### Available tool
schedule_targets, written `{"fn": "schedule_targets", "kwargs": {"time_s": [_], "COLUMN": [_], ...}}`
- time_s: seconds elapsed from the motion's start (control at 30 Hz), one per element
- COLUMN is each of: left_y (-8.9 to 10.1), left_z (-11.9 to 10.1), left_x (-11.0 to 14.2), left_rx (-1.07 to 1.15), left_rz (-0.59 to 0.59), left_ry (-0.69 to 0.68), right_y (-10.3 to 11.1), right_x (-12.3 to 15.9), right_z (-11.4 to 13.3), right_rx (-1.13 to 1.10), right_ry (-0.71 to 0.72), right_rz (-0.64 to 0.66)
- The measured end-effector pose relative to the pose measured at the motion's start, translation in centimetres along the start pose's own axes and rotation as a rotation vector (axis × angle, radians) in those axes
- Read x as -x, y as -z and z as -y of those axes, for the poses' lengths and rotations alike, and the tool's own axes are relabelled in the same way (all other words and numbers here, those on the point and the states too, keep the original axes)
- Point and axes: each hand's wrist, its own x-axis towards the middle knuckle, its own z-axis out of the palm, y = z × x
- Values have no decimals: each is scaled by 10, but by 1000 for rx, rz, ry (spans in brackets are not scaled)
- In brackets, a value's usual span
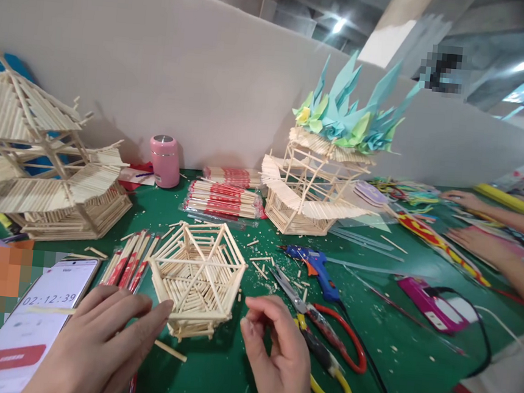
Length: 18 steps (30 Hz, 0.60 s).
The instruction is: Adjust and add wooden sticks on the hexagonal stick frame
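A six-sided frame of thin wooden sticks (200,270) stands in front of me, with spokes across its top and a layered stick base. My left hand (107,336) is closed at its near left corner, the fingertips against the rim; the exact grip is partly hidden. A short loose stick (170,352) shows beside that hand, and a thin pale stick (52,310) shows on its other side, over the phone. To the right of the frame and apart from it, my right hand (275,357) is half curled, thumb and forefinger apart with nothing visible between them.
Scissors (307,307), yellow-handled pliers (324,373) and a blue glue gun (313,265) lie right. Left are a phone (30,329) and stick packs (130,258). Behind stand two stick pavilions (49,159) (319,177) and a pink flask (164,162). Another person's hands (478,243) work far right.
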Motion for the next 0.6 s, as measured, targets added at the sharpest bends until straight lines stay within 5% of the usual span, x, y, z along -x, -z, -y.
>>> {"fn": "schedule_targets", "kwargs": {"time_s": [0.6], "left_y": [5], "left_z": [0], "left_x": [-4], "left_rx": [-57], "left_rz": [56], "left_ry": [-57], "right_y": [-4], "right_x": [-10], "right_z": [8], "right_rx": [16], "right_ry": [150], "right_rz": [98]}}
